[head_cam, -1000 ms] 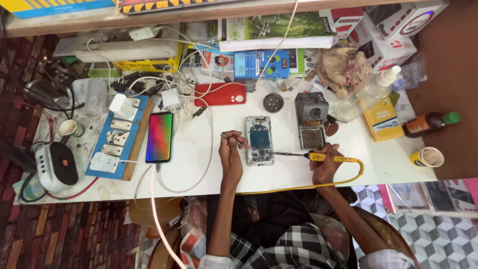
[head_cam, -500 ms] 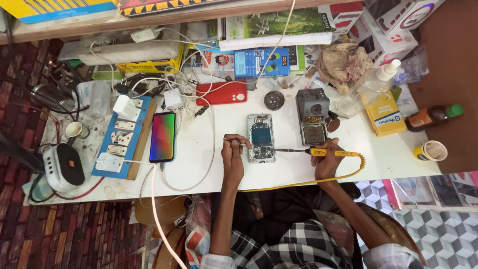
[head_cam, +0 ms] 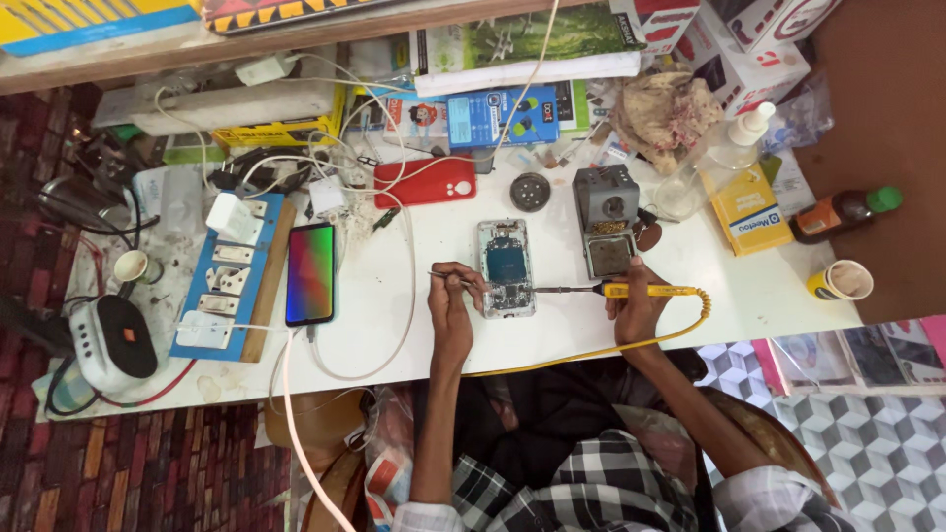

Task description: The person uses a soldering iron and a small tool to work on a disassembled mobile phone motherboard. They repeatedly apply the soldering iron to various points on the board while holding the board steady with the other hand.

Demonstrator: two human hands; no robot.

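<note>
An opened phone (head_cam: 506, 266) with its back off lies on the white table (head_cam: 394, 315) in front of me. My left hand (head_cam: 452, 300) pinches thin tweezers (head_cam: 448, 277) whose tip reaches the phone's left edge. My right hand (head_cam: 636, 305) grips a yellow-handled soldering iron (head_cam: 645, 291); its dark tip points left and touches the lower part of the phone. A yellow cable (head_cam: 591, 350) runs from the iron's handle along the table's near edge.
A grey soldering stand (head_cam: 606, 227) sits just right of the phone. A lit phone (head_cam: 310, 273) lies left beside a blue switchboard (head_cam: 232, 276). A red phone case (head_cam: 426, 182), small round tin (head_cam: 530, 191), bottles, boxes and a paper cup (head_cam: 840, 281) crowd the back and right.
The view has shifted slightly. Both hands stay at the opened phone, with tweezers and soldering iron held in nearly the same places.
</note>
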